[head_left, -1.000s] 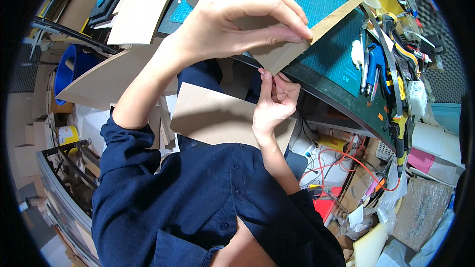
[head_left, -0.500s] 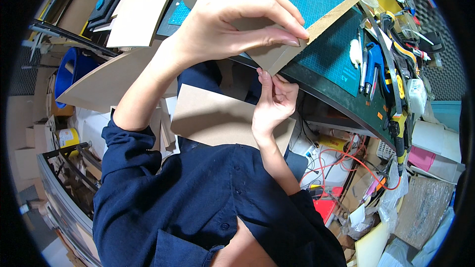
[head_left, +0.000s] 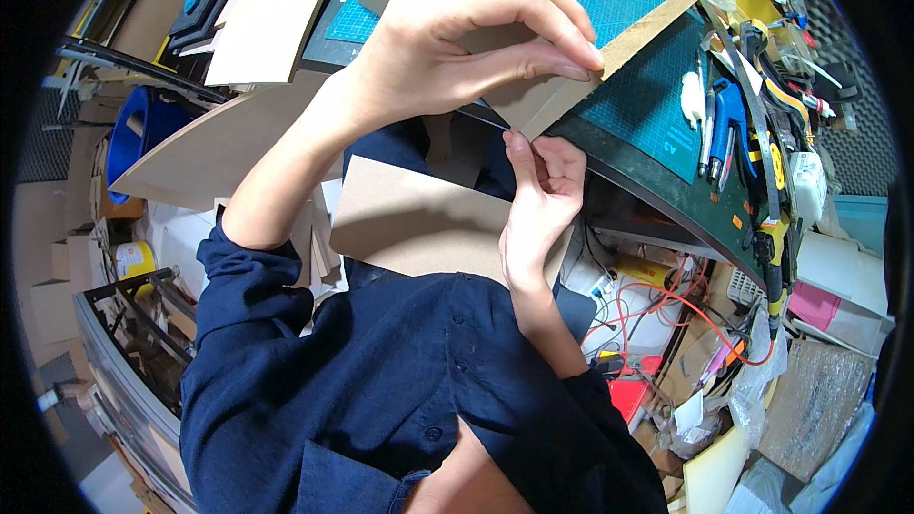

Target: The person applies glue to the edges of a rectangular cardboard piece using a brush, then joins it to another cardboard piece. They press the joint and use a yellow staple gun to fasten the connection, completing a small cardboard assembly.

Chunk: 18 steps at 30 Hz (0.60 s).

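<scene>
My left hand [head_left: 466, 38] pinches a thin tan board [head_left: 522, 103] by its long edge strip [head_left: 657, 30], thumb on the near side. The strip slants from the board's near corner up to the far right, over a teal cutting mat [head_left: 657, 105]. At that near corner my right hand [head_left: 545, 181] has its thumb tip pressed on the board, the other fingers curled in behind. Part of the board is hidden by my left hand. Across my lap lies another tan panel [head_left: 409, 214].
The dark table edge [head_left: 647, 192] runs beside my right hand. A blue-handled tool [head_left: 728, 119], pens and a yellow-black tool [head_left: 769, 246] crowd the table's right side. A large curved board [head_left: 219, 148] and a blue bin [head_left: 133, 143] stand left. Orange cable [head_left: 700, 309] lies below right.
Both hands have shifted slightly right with the board, the right hand also turning a little so that its palm shows more. The lap panel stays nearly in place.
</scene>
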Each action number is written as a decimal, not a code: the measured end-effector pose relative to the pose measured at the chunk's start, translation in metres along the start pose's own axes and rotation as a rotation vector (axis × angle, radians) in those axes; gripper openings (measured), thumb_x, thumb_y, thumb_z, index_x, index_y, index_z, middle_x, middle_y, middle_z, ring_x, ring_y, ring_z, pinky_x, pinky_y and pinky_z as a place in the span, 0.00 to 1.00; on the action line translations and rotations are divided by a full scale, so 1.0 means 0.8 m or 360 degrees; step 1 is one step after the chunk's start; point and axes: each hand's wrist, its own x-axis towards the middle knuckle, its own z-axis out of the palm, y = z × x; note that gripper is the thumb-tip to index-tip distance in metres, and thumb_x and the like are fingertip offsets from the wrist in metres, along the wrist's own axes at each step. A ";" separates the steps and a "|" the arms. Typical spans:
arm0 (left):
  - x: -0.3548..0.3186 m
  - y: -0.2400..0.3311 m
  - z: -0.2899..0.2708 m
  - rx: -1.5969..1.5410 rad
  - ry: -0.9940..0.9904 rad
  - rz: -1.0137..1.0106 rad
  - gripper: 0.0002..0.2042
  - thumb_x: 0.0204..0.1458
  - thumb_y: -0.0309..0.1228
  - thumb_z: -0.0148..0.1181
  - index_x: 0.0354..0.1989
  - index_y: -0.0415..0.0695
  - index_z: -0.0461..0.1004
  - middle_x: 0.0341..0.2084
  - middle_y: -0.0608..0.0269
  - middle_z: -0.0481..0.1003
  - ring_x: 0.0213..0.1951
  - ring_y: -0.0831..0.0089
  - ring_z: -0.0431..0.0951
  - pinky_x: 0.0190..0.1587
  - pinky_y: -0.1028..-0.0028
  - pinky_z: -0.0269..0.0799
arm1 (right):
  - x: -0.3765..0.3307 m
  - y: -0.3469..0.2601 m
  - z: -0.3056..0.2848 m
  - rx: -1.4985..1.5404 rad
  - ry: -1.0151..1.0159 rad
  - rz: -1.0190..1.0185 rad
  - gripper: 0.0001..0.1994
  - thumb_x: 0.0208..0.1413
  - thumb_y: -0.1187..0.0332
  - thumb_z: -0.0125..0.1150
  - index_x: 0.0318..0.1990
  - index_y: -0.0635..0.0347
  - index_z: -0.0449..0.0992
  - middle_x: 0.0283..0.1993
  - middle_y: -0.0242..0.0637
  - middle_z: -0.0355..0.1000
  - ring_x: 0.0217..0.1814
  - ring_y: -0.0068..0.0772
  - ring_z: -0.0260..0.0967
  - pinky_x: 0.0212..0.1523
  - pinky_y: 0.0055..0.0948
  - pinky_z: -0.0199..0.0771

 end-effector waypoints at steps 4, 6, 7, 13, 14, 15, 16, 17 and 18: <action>0.002 0.000 0.000 0.0018 -0.0004 0.0035 0.10 0.43 0.20 0.71 0.36 0.40 0.82 0.31 0.58 0.82 0.29 0.73 0.80 0.30 0.76 0.70 | -0.002 0.011 0.011 -0.0069 0.0116 -0.0188 0.14 0.54 0.81 0.65 0.44 0.64 0.67 0.37 0.39 0.76 0.39 0.23 0.76 0.41 0.18 0.74; 0.002 0.000 0.001 -0.0030 0.0017 0.0012 0.10 0.43 0.19 0.71 0.36 0.39 0.82 0.31 0.57 0.82 0.29 0.73 0.80 0.30 0.77 0.71 | -0.002 0.017 0.014 -0.0090 0.0147 -0.0290 0.14 0.54 0.81 0.66 0.44 0.64 0.67 0.37 0.40 0.76 0.39 0.23 0.76 0.41 0.18 0.74; 0.002 0.000 0.001 -0.0050 0.0022 0.0003 0.10 0.43 0.19 0.71 0.36 0.39 0.82 0.31 0.57 0.82 0.29 0.73 0.80 0.30 0.77 0.71 | -0.002 0.019 0.014 -0.0106 0.0150 -0.0325 0.14 0.54 0.81 0.66 0.44 0.64 0.67 0.37 0.40 0.76 0.38 0.23 0.76 0.40 0.18 0.74; 0.001 0.002 -0.002 -0.0081 -0.0012 -0.0024 0.09 0.44 0.19 0.70 0.36 0.38 0.82 0.31 0.56 0.81 0.29 0.72 0.80 0.29 0.77 0.72 | 0.000 0.018 0.005 -0.0142 0.0091 -0.0216 0.14 0.54 0.81 0.66 0.43 0.64 0.67 0.36 0.39 0.76 0.39 0.22 0.75 0.40 0.17 0.74; 0.000 0.003 -0.002 -0.0103 -0.0014 -0.0074 0.09 0.45 0.19 0.70 0.36 0.38 0.82 0.31 0.55 0.81 0.29 0.72 0.80 0.29 0.77 0.72 | 0.000 0.016 0.005 -0.0104 0.0080 -0.0165 0.14 0.54 0.82 0.66 0.43 0.64 0.67 0.35 0.39 0.76 0.39 0.22 0.75 0.40 0.17 0.74; -0.001 0.002 -0.002 -0.0114 -0.0009 -0.0077 0.09 0.45 0.19 0.70 0.36 0.38 0.82 0.31 0.55 0.81 0.29 0.72 0.80 0.29 0.77 0.72 | -0.001 0.013 0.005 -0.0070 0.0088 -0.0116 0.13 0.54 0.82 0.65 0.44 0.65 0.67 0.36 0.39 0.76 0.39 0.22 0.76 0.40 0.17 0.74; -0.001 0.002 -0.002 -0.0126 -0.0004 -0.0080 0.09 0.45 0.19 0.70 0.36 0.38 0.82 0.31 0.55 0.81 0.29 0.72 0.80 0.29 0.77 0.72 | -0.001 0.009 0.006 -0.0032 0.0091 -0.0077 0.13 0.54 0.82 0.65 0.44 0.65 0.67 0.37 0.40 0.76 0.40 0.23 0.76 0.41 0.17 0.74; -0.001 0.000 -0.002 -0.0126 0.0009 -0.0039 0.09 0.45 0.19 0.70 0.36 0.38 0.82 0.32 0.55 0.81 0.30 0.72 0.80 0.30 0.77 0.72 | -0.002 0.006 0.007 0.0014 0.0080 -0.0049 0.13 0.54 0.83 0.64 0.44 0.65 0.67 0.38 0.41 0.76 0.41 0.24 0.76 0.41 0.18 0.74; 0.000 -0.002 -0.001 -0.0141 0.0020 -0.0009 0.09 0.45 0.19 0.70 0.37 0.38 0.82 0.32 0.55 0.81 0.30 0.72 0.80 0.30 0.77 0.72 | -0.003 0.001 0.008 0.0025 0.0074 0.0008 0.14 0.54 0.83 0.64 0.45 0.65 0.67 0.39 0.42 0.76 0.42 0.25 0.76 0.43 0.19 0.75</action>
